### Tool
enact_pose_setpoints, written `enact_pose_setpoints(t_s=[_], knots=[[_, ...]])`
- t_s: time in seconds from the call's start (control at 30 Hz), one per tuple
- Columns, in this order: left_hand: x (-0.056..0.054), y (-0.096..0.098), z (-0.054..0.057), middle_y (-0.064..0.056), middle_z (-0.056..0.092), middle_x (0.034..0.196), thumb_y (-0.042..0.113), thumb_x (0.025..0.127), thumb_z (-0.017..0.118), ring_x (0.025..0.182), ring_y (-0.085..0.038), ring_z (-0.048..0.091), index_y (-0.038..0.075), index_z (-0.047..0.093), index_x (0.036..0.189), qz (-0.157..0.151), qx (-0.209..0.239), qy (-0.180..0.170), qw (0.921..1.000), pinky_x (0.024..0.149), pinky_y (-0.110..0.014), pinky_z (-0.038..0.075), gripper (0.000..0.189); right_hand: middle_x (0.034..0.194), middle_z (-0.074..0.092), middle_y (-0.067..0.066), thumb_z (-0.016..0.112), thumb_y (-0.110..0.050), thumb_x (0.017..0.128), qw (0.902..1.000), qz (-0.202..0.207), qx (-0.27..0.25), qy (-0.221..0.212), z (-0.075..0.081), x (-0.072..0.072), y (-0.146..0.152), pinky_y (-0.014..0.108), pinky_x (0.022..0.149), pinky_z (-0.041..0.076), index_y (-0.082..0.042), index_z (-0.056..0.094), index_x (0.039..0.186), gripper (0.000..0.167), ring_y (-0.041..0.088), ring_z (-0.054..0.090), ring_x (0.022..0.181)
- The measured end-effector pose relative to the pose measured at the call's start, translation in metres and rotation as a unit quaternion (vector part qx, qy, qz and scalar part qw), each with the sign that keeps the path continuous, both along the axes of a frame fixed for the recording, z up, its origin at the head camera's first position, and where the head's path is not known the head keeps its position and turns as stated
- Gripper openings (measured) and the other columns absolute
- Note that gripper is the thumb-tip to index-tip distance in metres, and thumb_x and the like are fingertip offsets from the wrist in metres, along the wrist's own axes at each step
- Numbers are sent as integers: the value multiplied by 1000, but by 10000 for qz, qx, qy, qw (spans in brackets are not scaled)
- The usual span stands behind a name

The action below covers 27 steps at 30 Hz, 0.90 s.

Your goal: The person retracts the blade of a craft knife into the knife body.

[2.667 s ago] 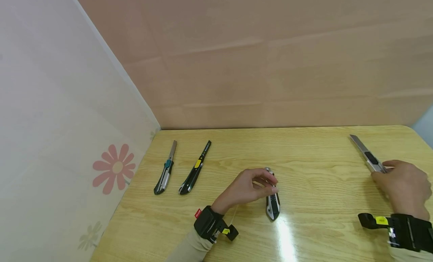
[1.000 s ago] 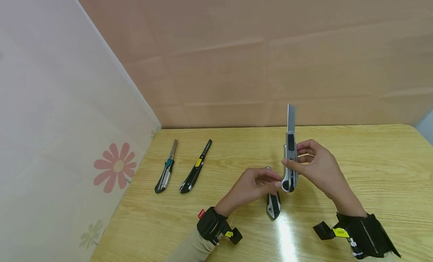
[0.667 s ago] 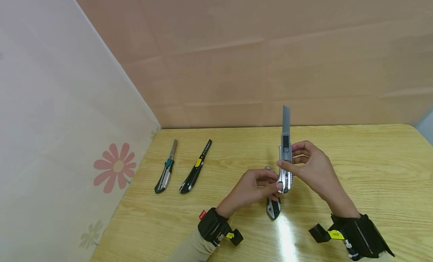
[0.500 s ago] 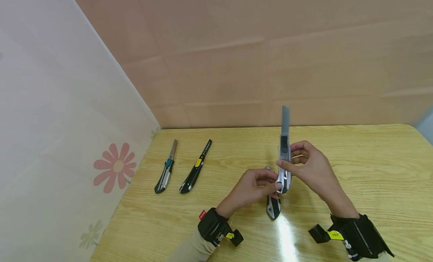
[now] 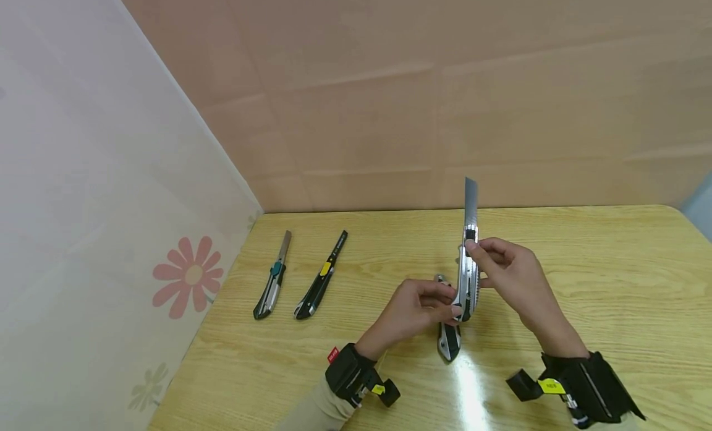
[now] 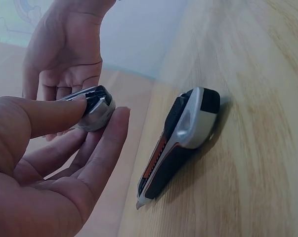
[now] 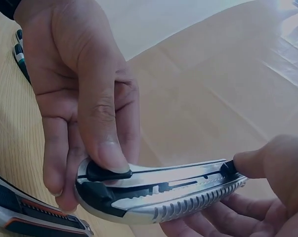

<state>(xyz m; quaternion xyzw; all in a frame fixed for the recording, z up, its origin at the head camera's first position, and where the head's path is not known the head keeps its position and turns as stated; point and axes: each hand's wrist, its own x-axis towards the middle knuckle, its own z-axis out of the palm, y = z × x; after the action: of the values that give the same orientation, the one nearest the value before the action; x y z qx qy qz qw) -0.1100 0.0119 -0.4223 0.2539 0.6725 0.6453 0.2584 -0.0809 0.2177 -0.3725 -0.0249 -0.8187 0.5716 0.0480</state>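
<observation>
the right hand (image 5: 513,277) is now setting its thumb on the black slider (image 7: 229,168) of the silver knife (image 5: 468,276), whereas half a second ago that thumb was resting lower down the body. its fingers are reaching behind the knife, so thumb and fingers are clamping it from both sides. the right forearm is slanting in from the near right. the left hand (image 5: 407,315) is keeping nearly the same pose as before, its thumb and fingers pinching the butt end. the silver knife is standing close to upright, held above the counter (image 5: 628,276) between the two hands, its blade (image 5: 471,202) pointing upward. beneath the left hand, the orange-lined knife (image 6: 181,138) is lying on the counter, partly hidden in the head view. well to the left, the teal-slider knife (image 5: 272,289) and the yellow-slider knife (image 5: 319,287) are lying near each other, unmoved since the earlier frame.
</observation>
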Motion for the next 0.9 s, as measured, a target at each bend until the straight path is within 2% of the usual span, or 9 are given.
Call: enact_pose_setpoints(t_s=[0.2,0.33,0.47,0.73,0.9], knots=[[1,0,1,-5,72,95,1,93,74,83,-28,76,-4,71,118,2,-8,-94,10000,81,-45,62,25,114,72,14,57,-47,104,9997,11,-237,-14,0,-1,-1,31,74,63,4,62,131,58,8,70,90],[0,0,1,-6,72,95,0,93,74,83,-25,76,-5,71,118,8,-18,-17,10000,80,-45,62,26,114,75,11,58,-43,105,9989,44,-447,105,-1,0,-2,32,75,63,5,61,134,55,6,71,93],[0,0,0,-6,72,95,-1,94,73,81,-21,75,-5,70,119,8,-40,68,10000,80,-44,63,26,112,76,11,59,-40,105,9983,46,-539,220,-3,0,-2,31,74,62,6,62,133,53,6,73,92],[0,1,-1,-5,72,94,0,94,73,81,-24,76,-5,70,118,-4,-138,38,9999,79,-44,63,24,113,76,15,62,-34,105,9977,13,-557,392,-5,0,-4,30,73,62,6,63,134,50,5,73,92],[1,1,-1,-4,72,94,-1,94,72,80,-21,75,-4,70,117,-5,-189,85,9998,78,-42,63,23,113,76,14,63,-29,105,9970,81,-621,459,-4,1,-4,29,74,62,7,62,134,47,7,74,92]])
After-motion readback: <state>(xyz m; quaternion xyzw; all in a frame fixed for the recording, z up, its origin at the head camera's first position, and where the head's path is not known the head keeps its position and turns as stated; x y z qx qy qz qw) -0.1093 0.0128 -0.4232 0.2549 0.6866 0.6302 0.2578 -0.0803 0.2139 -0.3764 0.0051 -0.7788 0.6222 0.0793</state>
